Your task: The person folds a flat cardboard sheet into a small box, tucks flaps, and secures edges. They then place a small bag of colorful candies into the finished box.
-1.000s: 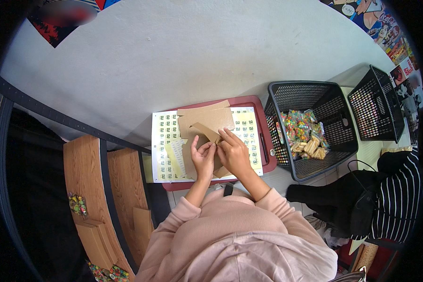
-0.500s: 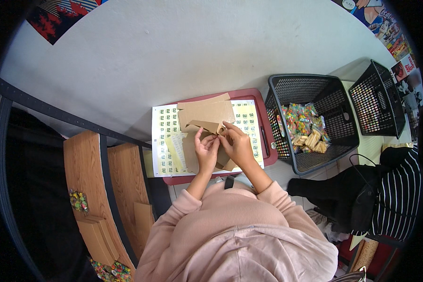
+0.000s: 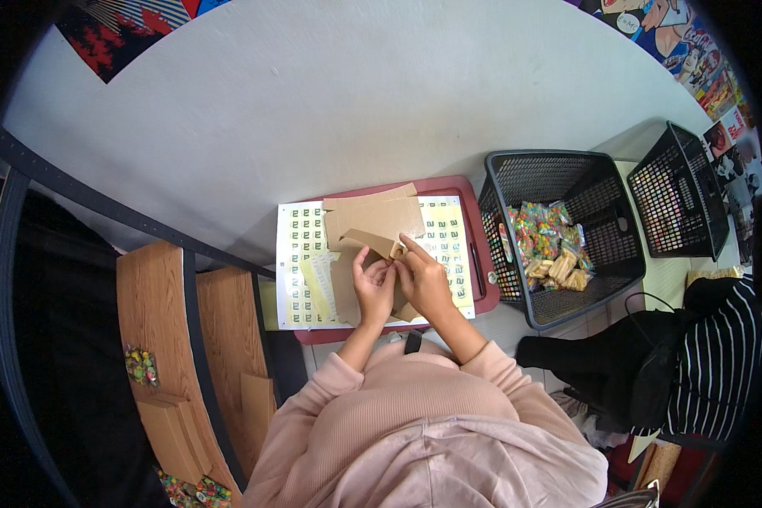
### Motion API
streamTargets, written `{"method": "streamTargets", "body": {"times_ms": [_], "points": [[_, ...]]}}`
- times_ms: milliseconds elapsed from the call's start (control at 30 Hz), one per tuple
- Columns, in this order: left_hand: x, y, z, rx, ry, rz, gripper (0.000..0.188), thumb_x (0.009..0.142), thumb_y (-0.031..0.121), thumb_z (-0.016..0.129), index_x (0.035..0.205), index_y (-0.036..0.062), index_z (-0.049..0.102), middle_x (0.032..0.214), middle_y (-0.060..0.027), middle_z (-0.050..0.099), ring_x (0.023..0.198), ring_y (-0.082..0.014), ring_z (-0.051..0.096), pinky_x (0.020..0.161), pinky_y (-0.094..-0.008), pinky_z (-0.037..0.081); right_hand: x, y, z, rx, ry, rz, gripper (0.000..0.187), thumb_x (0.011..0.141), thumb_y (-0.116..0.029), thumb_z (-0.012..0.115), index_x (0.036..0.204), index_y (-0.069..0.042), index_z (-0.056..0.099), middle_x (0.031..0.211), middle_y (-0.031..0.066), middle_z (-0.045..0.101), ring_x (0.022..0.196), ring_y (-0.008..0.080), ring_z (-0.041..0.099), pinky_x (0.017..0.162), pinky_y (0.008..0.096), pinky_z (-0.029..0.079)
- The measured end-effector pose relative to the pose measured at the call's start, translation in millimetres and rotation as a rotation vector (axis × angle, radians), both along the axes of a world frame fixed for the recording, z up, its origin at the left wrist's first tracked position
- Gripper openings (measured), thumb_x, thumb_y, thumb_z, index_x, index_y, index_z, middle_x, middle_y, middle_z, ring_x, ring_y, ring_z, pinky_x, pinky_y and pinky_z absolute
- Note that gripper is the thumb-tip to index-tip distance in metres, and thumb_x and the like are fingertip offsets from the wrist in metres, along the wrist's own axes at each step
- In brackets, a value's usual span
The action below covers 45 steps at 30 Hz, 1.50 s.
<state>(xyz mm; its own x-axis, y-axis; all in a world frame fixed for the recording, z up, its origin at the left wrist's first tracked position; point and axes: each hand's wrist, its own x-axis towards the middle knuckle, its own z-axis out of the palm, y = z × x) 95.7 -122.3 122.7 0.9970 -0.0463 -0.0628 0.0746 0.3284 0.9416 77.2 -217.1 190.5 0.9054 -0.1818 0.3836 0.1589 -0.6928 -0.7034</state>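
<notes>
Both my hands are at one brown cardboard box [image 3: 374,219], partly folded, with its flaps standing up. My left hand [image 3: 372,292] pinches a folded edge near the middle of it. Close against it, my right hand [image 3: 423,278] has its fingers closed round a folded corner of the same cardboard. Part of the box is hidden under my hands. Beneath lies a white sheet [image 3: 292,292] printed with rows of dark marks on yellow, resting on a dark red tray [image 3: 487,292].
Right of the tray stands a black plastic basket [image 3: 563,313] with colourful packets [image 3: 540,241] inside. A second black basket [image 3: 677,203] is farther right. At the left, a wooden shelf [image 3: 152,296] holds flat brown boxes [image 3: 169,436]. Black and striped cloth [image 3: 711,356] hangs at right.
The view has tilted slightly, so the scene sits lower in the picture. My hands keep their hold on the cardboard, with only small finger shifts.
</notes>
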Motion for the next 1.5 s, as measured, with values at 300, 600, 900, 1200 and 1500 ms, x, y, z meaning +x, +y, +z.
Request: {"method": "streamTargets", "body": {"times_ms": [300, 600, 900, 1200, 1500], "points": [[-3.3, -4.9, 9.7, 0.023, -0.049, 0.029, 0.056, 0.079, -0.010, 0.055, 0.124, 0.0021, 0.025, 0.091, -0.0125, 0.055, 0.084, -0.0141, 0.057, 0.076, -0.0232, 0.046, 1.5, -3.0, 4.1, -0.135, 0.021, -0.018, 0.013, 0.071, -0.001, 0.062, 0.082, 0.002, 0.056, 0.110, 0.0183, 0.057, 0.074, 0.0322, 0.063, 0.062, 0.0340, 0.052], [-4.4, -5.6, 11.8, -0.063, -0.070, -0.019, 0.069, 0.079, -0.011, 0.052, 0.134, 0.0057, 0.014, 0.099, -0.0123, 0.050, 0.088, -0.0155, 0.057, 0.077, -0.0229, 0.046, 2.3, -11.7, -1.0, -0.155, -0.024, 0.037, 0.015, 0.070, -0.001, 0.063, 0.085, 0.003, 0.060, 0.106, 0.0162, 0.060, 0.078, 0.0304, 0.064, 0.066, 0.0340, 0.053], [-5.3, -6.5, 24.0, -0.053, -0.102, 0.037, 0.080, 0.079, -0.010, 0.055, 0.139, 0.0088, 0.004, 0.105, -0.0163, 0.053, 0.087, -0.0148, 0.058, 0.075, -0.0222, 0.047, -0.4, -10.3, 4.0, -0.111, -0.149, 0.041, 0.014, 0.069, 0.001, 0.064, 0.083, 0.002, 0.062, 0.104, 0.0157, 0.061, 0.080, 0.0292, 0.064, 0.065, 0.0330, 0.053], [-9.6, -6.8, 27.8, 0.148, -0.258, 0.025, 0.080, 0.077, -0.009, 0.057, 0.138, 0.0044, 0.007, 0.101, -0.0173, 0.057, 0.086, -0.0161, 0.059, 0.078, -0.0243, 0.047, -0.5, -12.3, 8.6, -0.150, -0.098, 0.066, 0.012, 0.070, 0.002, 0.063, 0.082, 0.003, 0.062, 0.105, 0.0153, 0.061, 0.083, 0.0293, 0.064, 0.067, 0.0331, 0.053], [-0.6, 4.0, 42.3, -0.065, -0.117, -0.010, 0.073, 0.083, -0.003, 0.053, 0.139, 0.0029, 0.007, 0.097, -0.0159, 0.060, 0.089, -0.0153, 0.058, 0.079, -0.0248, 0.047, -0.2, -23.4, 2.4, 0.176, -0.080, 0.216, 0.014, 0.070, -0.002, 0.068, 0.083, 0.002, 0.062, 0.104, 0.0185, 0.061, 0.094, 0.0289, 0.061, 0.080, 0.0337, 0.049]]}}
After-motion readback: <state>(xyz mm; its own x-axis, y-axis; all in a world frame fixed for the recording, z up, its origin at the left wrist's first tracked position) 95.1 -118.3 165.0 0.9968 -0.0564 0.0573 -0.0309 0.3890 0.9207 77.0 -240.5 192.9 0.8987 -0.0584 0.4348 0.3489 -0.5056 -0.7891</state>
